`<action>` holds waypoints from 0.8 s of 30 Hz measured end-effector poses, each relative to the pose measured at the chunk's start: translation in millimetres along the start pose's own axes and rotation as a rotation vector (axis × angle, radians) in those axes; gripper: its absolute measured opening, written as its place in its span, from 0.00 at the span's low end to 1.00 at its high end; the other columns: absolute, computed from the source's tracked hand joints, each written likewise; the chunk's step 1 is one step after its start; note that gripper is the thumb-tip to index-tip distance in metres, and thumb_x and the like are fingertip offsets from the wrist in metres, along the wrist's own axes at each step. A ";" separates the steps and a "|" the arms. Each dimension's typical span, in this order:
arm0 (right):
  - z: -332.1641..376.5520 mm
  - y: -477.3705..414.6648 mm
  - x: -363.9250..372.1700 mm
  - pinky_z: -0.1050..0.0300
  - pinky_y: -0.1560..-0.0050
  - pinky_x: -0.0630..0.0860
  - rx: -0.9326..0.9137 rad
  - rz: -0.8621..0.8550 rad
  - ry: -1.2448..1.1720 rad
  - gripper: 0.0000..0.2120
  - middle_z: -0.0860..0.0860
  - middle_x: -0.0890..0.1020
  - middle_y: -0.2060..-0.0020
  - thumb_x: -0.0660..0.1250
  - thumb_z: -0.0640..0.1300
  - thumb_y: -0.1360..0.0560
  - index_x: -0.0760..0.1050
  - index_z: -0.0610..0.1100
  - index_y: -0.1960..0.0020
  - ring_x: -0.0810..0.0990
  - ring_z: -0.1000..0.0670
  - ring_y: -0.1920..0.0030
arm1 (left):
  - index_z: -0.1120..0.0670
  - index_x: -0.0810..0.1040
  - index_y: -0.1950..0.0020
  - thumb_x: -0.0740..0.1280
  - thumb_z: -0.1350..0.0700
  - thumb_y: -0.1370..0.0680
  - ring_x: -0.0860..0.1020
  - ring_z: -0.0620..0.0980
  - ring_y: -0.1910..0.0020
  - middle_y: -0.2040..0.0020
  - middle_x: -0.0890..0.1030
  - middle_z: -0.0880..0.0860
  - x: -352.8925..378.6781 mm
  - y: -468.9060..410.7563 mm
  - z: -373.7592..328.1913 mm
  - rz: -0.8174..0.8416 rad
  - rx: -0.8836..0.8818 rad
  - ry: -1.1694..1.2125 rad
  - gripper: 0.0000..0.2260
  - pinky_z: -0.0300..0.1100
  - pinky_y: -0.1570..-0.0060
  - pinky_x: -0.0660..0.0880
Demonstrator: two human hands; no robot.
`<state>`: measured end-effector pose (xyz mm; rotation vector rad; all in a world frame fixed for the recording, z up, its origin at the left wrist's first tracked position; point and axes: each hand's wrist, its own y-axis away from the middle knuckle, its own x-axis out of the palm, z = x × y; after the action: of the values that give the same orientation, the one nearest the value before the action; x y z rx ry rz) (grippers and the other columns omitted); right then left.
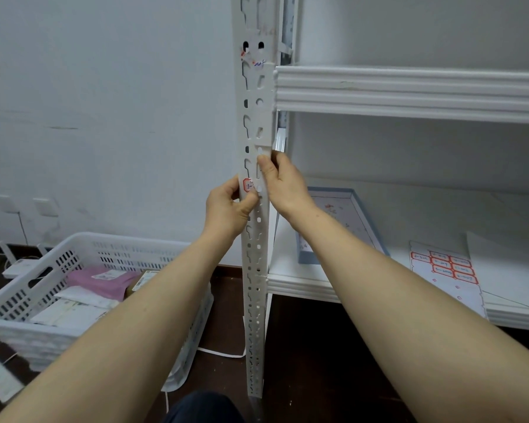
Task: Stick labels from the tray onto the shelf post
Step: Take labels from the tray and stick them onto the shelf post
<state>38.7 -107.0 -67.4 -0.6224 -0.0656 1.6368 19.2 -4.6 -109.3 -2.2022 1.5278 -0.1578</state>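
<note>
A white perforated shelf post (pixel 257 117) runs upright through the middle of the view. A red-bordered label (pixel 248 185) lies on its front face at hand height. My left hand (pixel 228 206) pinches the post's left edge with the thumb pressed right beside the label. My right hand (pixel 280 183) grips the post's right edge just above, fingertips on the front face. A sheet of several red-bordered labels (pixel 443 265) lies on the lower shelf at the right. An older torn label (pixel 258 63) sits high on the post.
A white slatted basket (pixel 74 248) with envelopes and a pink parcel stands on the dark floor at left. A blue-edged box lid (pixel 342 221) leans on the lower shelf. A shelf beam (pixel 409 93) crosses at upper right. Cables trail on the floor.
</note>
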 end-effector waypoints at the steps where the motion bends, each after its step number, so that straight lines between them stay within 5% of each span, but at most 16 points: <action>1: -0.1 -0.2 0.0 0.57 0.49 0.70 0.001 -0.001 0.004 0.18 0.46 0.77 0.46 0.54 0.51 0.19 0.68 0.40 0.37 0.74 0.50 0.49 | 0.54 0.75 0.62 0.64 0.62 0.23 0.71 0.40 0.69 0.68 0.73 0.48 0.0 -0.4 0.5 -0.001 0.008 -0.031 0.08 0.34 0.63 0.69; 5: -1.3 -1.4 0.2 0.58 0.50 0.69 0.005 0.000 0.009 0.18 0.46 0.78 0.46 0.54 0.51 0.19 0.68 0.40 0.37 0.74 0.50 0.49 | 0.51 0.73 0.65 0.64 0.59 0.23 0.71 0.46 0.66 0.68 0.75 0.48 -4.1 -1.0 -0.7 0.032 0.011 -0.116 0.10 0.40 0.61 0.70; 9: -1.4 -1.0 0.5 0.59 0.51 0.70 0.010 0.000 -0.018 0.18 0.47 0.78 0.47 0.54 0.51 0.19 0.68 0.40 0.36 0.75 0.50 0.48 | 0.56 0.78 0.55 0.68 0.58 0.26 0.79 0.53 0.56 0.58 0.82 0.53 -7.2 -0.6 -0.7 0.053 0.011 -0.200 0.02 0.45 0.51 0.75; 17: -1.9 -2.0 1.7 0.56 0.47 0.71 0.013 -0.012 -0.015 0.18 0.46 0.78 0.46 0.54 0.51 0.19 0.69 0.40 0.37 0.75 0.49 0.47 | 0.52 0.76 0.57 0.67 0.59 0.26 0.77 0.52 0.57 0.57 0.81 0.53 -5.9 -0.5 1.0 0.014 0.018 -0.256 0.03 0.40 0.57 0.74; 24: -1.6 -1.7 1.1 0.57 0.49 0.71 0.021 -0.006 -0.027 0.17 0.46 0.78 0.46 0.54 0.51 0.19 0.68 0.41 0.37 0.75 0.49 0.48 | 0.55 0.78 0.55 0.68 0.56 0.26 0.79 0.53 0.54 0.57 0.82 0.53 -7.7 -0.4 -2.1 0.042 0.031 -0.281 0.03 0.48 0.50 0.76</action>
<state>40.9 -106.1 -68.5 -0.5833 -0.0697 1.6385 15.9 1.9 -106.0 -2.0645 1.4028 0.1353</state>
